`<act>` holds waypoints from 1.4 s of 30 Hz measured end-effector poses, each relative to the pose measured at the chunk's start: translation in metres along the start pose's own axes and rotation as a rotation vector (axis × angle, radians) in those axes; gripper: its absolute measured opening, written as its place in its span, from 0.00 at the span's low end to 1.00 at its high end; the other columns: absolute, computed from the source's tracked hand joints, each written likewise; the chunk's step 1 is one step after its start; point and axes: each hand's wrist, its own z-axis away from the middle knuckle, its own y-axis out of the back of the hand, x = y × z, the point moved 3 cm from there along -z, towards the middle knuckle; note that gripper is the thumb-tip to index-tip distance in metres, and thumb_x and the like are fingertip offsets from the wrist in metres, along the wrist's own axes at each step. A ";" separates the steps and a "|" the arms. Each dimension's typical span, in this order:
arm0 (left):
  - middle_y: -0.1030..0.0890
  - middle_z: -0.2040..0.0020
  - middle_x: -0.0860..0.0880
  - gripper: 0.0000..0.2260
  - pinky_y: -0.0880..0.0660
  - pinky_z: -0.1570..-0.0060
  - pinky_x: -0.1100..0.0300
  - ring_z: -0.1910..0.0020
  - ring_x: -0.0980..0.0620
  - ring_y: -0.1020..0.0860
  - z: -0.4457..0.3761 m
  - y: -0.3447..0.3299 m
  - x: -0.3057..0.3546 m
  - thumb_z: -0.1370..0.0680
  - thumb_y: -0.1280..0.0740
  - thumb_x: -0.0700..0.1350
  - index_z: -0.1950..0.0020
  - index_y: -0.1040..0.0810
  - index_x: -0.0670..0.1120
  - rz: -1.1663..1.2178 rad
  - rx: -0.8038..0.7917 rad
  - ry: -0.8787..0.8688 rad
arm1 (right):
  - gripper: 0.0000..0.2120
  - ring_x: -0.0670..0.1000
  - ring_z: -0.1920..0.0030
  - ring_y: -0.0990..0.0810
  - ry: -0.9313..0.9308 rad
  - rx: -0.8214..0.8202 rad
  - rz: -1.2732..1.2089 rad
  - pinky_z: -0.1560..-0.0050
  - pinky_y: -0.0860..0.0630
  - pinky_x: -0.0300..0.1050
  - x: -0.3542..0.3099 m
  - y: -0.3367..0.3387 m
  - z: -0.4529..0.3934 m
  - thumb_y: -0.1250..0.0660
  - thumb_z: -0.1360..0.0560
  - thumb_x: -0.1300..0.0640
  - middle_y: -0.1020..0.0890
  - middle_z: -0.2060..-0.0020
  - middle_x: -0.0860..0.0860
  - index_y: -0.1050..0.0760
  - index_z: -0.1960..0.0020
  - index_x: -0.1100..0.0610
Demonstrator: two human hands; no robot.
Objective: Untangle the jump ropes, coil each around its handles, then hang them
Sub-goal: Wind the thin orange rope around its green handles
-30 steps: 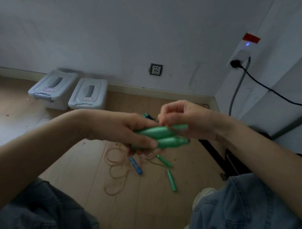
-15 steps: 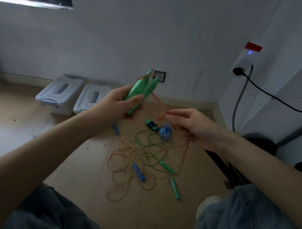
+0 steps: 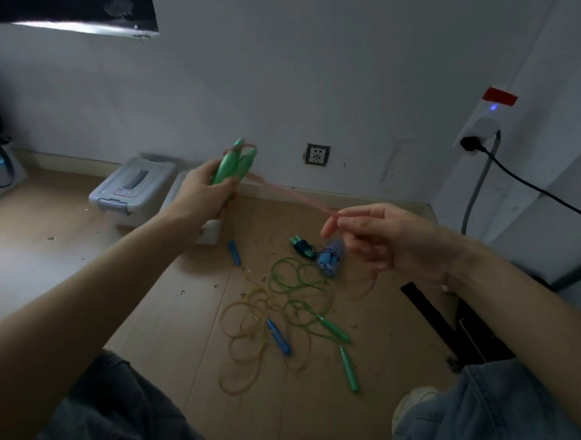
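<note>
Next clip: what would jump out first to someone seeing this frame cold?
The left hand, raised at centre-left, grips a pair of green plastic jump-rope handles, with a thin pink rope stretching from them to the right hand, which pinches it. Below, on the pale wooden floor, lies a tangle of green and yellow-orange ropes with loose blue and green handles.

Dim, bluish room; brightest patch on floor [image 3: 25,243] far left; wide-angle bending at edges; slight overall softness.
</note>
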 end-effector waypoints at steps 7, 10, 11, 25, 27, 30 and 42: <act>0.23 0.61 0.49 0.16 0.26 0.69 0.64 0.67 0.55 0.26 0.016 -0.019 0.000 0.22 0.38 0.43 0.35 0.30 0.54 -0.102 -0.281 0.094 | 0.20 0.45 0.45 0.23 -0.227 0.258 0.674 0.48 0.25 0.36 0.017 0.009 -0.010 0.32 0.29 0.46 0.21 0.44 0.47 0.25 0.39 0.53; 0.22 0.62 0.51 0.13 0.26 0.72 0.68 0.69 0.58 0.24 0.034 -0.034 0.020 0.23 0.37 0.45 0.41 0.28 0.58 -0.079 -0.479 0.012 | 0.24 0.44 0.42 0.23 -0.039 0.299 0.504 0.43 0.27 0.34 0.010 0.000 -0.017 0.30 0.29 0.52 0.22 0.41 0.48 0.29 0.35 0.56; 0.21 0.62 0.51 0.13 0.26 0.71 0.68 0.69 0.59 0.24 0.038 -0.037 0.024 0.24 0.36 0.45 0.41 0.27 0.58 -0.061 -0.519 -0.001 | 0.21 0.44 0.44 0.21 0.028 0.287 0.407 0.43 0.26 0.34 0.008 -0.006 -0.019 0.30 0.29 0.57 0.20 0.43 0.50 0.27 0.38 0.58; 0.20 0.51 0.39 0.15 0.26 0.58 0.55 0.53 0.40 0.22 -0.003 0.003 0.006 0.22 0.38 0.41 0.36 0.28 0.43 -0.503 -0.116 -0.132 | 0.13 0.43 0.75 0.32 0.187 0.475 0.882 0.70 0.37 0.37 0.001 -0.016 -0.016 0.40 0.21 0.53 0.25 0.73 0.47 0.21 0.60 0.54; 0.21 0.47 0.41 0.14 0.28 0.53 0.55 0.50 0.42 0.23 0.002 -0.009 -0.012 0.22 0.39 0.42 0.37 0.29 0.42 -0.751 -0.281 -0.083 | 0.13 0.44 0.71 0.29 0.225 0.470 1.194 0.68 0.37 0.39 0.000 -0.022 -0.016 0.41 0.21 0.51 0.21 0.68 0.48 0.21 0.56 0.54; 0.23 0.51 0.48 0.13 0.28 0.53 0.63 0.54 0.51 0.24 0.038 -0.048 -0.029 0.21 0.40 0.45 0.37 0.29 0.45 -0.973 -0.754 -0.150 | 0.12 0.39 0.72 0.29 0.212 0.419 1.276 0.69 0.42 0.31 -0.001 -0.022 -0.016 0.40 0.22 0.50 0.26 0.71 0.41 0.19 0.52 0.54; 0.25 0.60 0.58 0.11 0.29 0.64 0.68 0.64 0.61 0.25 0.087 -0.062 0.033 0.23 0.40 0.53 0.46 0.28 0.49 -0.604 -0.889 -0.760 | 0.09 0.35 0.78 0.28 -0.001 0.413 0.601 0.78 0.36 0.24 -0.002 0.018 0.006 0.34 0.25 0.56 0.25 0.81 0.39 0.19 0.60 0.58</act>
